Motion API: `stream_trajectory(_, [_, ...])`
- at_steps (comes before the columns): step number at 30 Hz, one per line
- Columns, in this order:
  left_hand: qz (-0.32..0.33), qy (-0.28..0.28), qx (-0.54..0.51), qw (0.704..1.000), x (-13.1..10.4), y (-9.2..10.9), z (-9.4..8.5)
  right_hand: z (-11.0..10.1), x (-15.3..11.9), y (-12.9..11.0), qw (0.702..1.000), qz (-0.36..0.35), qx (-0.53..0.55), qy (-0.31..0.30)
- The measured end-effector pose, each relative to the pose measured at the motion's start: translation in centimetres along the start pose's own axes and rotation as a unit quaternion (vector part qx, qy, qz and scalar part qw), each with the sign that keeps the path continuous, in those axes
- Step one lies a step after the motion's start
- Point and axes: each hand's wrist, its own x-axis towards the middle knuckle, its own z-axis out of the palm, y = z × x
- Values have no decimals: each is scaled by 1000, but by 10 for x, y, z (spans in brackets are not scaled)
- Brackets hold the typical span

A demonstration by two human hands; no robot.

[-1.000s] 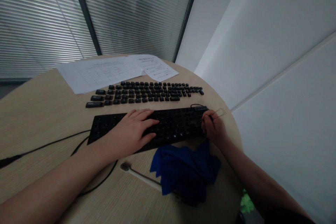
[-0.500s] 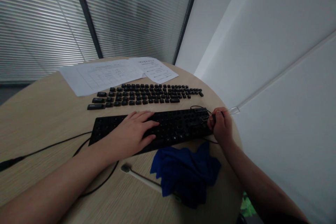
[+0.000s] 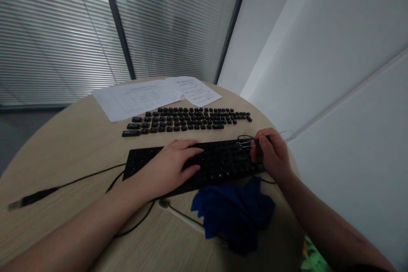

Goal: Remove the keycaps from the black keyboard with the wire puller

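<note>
A black keyboard [image 3: 219, 161] lies on the wooden table, many of its keycaps off. My left hand [image 3: 174, 159] rests open on its left-middle part, fingers stretched out and palm down. At the keyboard's right end, my right hand [image 3: 270, 151] is closed round the dark handle of a wire keycap puller [image 3: 246, 146]. The puller's wire loop points left, over the right part of the keyboard; whether it touches a key I cannot tell. Another wire end sticks out behind the hand. Loose black keycaps [image 3: 188, 121] lie in rows beyond the keyboard.
Nearer me are a crumpled blue cloth [image 3: 234, 212] and a brush [image 3: 183, 216], partly under the cloth. A cable with a USB plug [image 3: 35, 197] runs left. Printed papers [image 3: 140, 97] lie at the back of the round table [image 3: 79, 136]. A white wall [image 3: 344, 72] stands at right.
The view has shifted, so everything appears farther right. The keycap puller's loop has moved left over the keyboard with my right hand. My left hand stays on the keys.
</note>
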Motion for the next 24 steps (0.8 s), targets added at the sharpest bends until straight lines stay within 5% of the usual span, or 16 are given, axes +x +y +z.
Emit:
stream_trajectory(4, [-59, 43, -226, 971, 1, 14, -7, 27, -1, -28, 990, -13, 60, -128])
stream_trajectory(9, [-131, -16, -439, 889, 3, 14, -12, 57, -7, -32, 970, -8, 150, -193])
stream_trajectory(16, [-191, -49, -474, 858, 6, 8, -10, 58, -23, -8, 952, 10, 223, -211])
stream_trajectory(24, [-221, -16, -472, 853, 8, 8, -9, 55, -33, 2, 955, -107, 141, -239])
